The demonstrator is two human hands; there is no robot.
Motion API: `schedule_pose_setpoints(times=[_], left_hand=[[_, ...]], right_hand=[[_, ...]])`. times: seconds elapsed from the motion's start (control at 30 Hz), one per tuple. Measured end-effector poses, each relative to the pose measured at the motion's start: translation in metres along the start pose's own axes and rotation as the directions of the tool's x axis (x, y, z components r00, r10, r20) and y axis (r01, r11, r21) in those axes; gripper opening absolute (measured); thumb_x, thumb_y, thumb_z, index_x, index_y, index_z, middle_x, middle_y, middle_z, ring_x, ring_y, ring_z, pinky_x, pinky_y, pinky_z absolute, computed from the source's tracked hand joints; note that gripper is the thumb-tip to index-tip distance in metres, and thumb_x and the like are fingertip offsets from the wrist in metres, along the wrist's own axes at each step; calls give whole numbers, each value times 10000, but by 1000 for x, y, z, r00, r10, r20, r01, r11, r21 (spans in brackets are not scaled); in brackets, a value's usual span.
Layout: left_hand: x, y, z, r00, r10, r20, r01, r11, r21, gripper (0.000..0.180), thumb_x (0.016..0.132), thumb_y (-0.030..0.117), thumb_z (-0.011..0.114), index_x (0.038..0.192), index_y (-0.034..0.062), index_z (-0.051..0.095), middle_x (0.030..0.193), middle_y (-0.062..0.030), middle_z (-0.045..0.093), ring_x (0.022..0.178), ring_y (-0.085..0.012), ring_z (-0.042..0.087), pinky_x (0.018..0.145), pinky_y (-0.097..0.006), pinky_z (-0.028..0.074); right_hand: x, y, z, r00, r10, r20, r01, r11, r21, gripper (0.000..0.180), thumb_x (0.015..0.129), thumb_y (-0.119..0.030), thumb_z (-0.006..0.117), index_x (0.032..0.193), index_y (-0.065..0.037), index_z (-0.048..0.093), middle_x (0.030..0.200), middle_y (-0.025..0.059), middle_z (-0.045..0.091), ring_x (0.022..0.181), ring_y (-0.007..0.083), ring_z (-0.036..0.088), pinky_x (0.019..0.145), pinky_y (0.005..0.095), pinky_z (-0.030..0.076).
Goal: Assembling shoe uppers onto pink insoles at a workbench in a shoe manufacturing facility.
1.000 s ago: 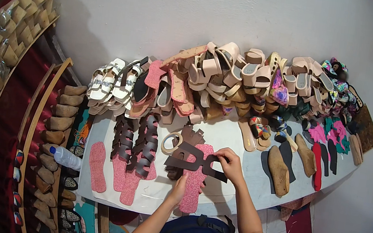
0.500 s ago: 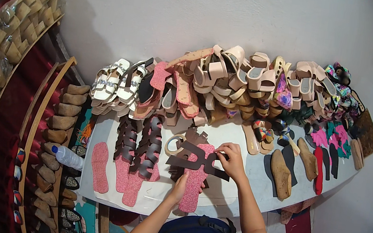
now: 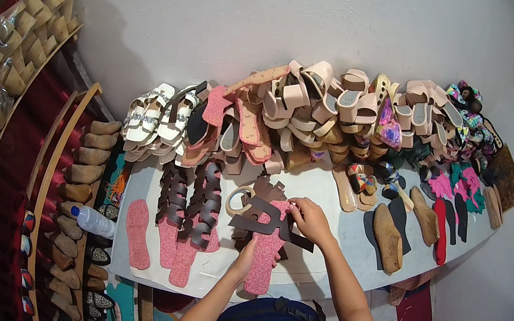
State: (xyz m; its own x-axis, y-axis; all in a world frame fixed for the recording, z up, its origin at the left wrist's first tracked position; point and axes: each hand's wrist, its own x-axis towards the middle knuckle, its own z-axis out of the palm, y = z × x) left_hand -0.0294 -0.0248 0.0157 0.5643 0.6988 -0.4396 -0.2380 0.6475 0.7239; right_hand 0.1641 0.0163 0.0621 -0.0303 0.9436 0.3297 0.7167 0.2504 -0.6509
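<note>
Dark strap (image 3: 255,226) is lying across the pink sole (image 3: 262,265), which is up over the front of the table (image 3: 314,293). Looks just laid on, so I'd call this one barely started. Left hand (image 3: 245,261) is gripping the sole by its side, right hand (image 3: 312,223) is pinching the strap near the sole's upper edge. Off left, slotted straps (image 3: 202,208) already sit on other soles (image 3: 180,267), can't tell if they're fixed, and one bare sole (image 3: 138,236) has no strap yet.

Dark strap (image 3: 256,226) across pink sole (image 3: 262,265)
</note>
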Motion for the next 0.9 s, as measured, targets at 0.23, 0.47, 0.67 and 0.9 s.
schedule_pose_setpoints(times=[0.23,0.47,0.67,0.9], left_hand=[[0,3,4,1000,11,29,-11,1000,-19,567,883,455,154,1010,13,486,756,-108,579,626,-170,563,593,-282,463],[4,1,2,997,-14,76,19,998,-60,600,876,467,157,1110,-7,442,873,-146,584,721,-198,584,660,-300,478],[1,11,13,996,-67,62,80,966,-244,562,874,436,237,1164,-18,397,1069,-192,517,900,-272,561,787,-362,462],[11,11,-3,986,-36,161,69,977,-202,546,868,424,250,1151,-14,413,1030,-189,539,854,-258,571,760,-355,469]], right_hand=[[-2,13,2,966,161,203,-125,976,-177,271,847,-319,439,862,-62,523,672,168,570,651,347,550,568,408,418],[0,19,0,987,13,160,27,969,-244,270,824,-326,466,797,-61,516,619,153,567,575,340,550,512,420,419],[-2,20,7,997,9,80,10,972,-233,256,819,-322,487,788,-71,530,602,145,559,545,336,537,496,405,413],[-1,7,8,989,4,147,28,978,-209,246,820,-300,485,785,-63,537,640,139,569,589,318,548,540,399,422]])
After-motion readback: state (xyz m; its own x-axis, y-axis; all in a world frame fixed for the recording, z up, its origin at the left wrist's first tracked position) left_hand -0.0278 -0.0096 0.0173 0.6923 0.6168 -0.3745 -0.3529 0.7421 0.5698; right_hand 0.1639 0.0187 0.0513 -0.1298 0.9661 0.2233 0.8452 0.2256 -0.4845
